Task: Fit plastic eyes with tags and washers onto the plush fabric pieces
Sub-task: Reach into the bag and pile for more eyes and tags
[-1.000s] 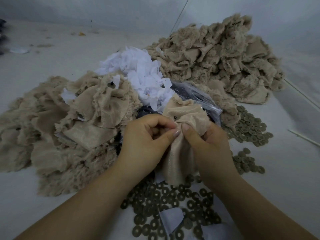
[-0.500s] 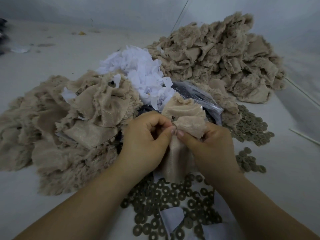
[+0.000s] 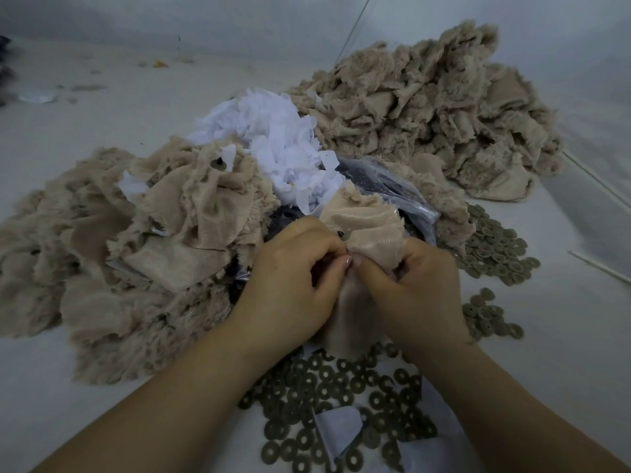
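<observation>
Beige plush piece (image 3: 367, 230) pinched between left hand (image 3: 293, 285) and right hand (image 3: 416, 288), above loose washers (image 3: 327, 397) at the tabletop's (image 3: 102, 107) near edge.

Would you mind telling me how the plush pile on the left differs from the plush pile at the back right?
The left plush pile lies nearer the hands, spread low; the back-right plush pile sits farther off, heaped higher. The left plush pile shows white tags and a dark washer among its pieces; the back-right plush pile shows almost none. Both are beige, furry fabric pieces with smooth backing.
</observation>
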{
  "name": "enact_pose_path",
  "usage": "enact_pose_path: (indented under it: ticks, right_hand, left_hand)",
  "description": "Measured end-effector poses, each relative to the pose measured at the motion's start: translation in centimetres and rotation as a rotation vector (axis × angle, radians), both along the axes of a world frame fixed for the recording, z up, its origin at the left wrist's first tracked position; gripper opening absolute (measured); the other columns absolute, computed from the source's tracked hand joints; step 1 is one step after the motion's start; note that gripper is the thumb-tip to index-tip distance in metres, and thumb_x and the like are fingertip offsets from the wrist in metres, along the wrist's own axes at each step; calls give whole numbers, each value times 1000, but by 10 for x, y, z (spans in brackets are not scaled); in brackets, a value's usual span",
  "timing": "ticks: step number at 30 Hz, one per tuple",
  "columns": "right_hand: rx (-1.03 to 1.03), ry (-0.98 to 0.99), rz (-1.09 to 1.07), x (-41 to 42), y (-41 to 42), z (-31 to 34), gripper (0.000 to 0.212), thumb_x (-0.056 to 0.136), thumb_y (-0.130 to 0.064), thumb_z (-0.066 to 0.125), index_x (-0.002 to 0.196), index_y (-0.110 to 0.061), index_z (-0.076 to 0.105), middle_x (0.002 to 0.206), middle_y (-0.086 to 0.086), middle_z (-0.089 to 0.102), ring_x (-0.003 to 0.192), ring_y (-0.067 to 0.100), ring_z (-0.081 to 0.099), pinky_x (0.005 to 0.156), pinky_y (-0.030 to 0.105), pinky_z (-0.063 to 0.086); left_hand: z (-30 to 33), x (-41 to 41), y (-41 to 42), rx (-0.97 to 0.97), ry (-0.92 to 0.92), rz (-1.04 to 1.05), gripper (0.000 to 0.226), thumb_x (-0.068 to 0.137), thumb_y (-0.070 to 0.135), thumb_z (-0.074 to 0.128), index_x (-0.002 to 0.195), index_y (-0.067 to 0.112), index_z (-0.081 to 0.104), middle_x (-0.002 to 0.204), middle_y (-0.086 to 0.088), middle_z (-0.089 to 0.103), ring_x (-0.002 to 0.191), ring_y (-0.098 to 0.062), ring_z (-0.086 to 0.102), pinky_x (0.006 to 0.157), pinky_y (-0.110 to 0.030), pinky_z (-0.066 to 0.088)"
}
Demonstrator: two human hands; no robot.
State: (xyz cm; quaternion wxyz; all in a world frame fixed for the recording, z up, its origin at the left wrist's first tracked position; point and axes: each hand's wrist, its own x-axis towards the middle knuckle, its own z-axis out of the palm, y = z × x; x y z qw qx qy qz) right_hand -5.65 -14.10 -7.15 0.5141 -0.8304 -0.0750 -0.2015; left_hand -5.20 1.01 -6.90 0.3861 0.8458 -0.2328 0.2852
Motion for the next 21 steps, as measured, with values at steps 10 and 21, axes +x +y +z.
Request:
enact_pose_path:
  ticks: [10,21]
  right_hand:
    - [391,187,89,0,1,-4,12,90,-10,69,96,-19,74,91,3,76,87,22,73,74,36,61]
    - [591,315,201,5,-6,-3,27,77,-10,77,104,-12,75,100,9,77,96,27,73,89,52,58]
  left_hand:
    - [-1,2,-1,-72,67,-64,13,76,-1,79,83,9,75,84,2,67,81,-5,61,74,-13,49]
    - [5,0,3,-490,409,-167,15,78,-3,77,83,11,78,88,-2,75,85,-18,71,81,-39,59]
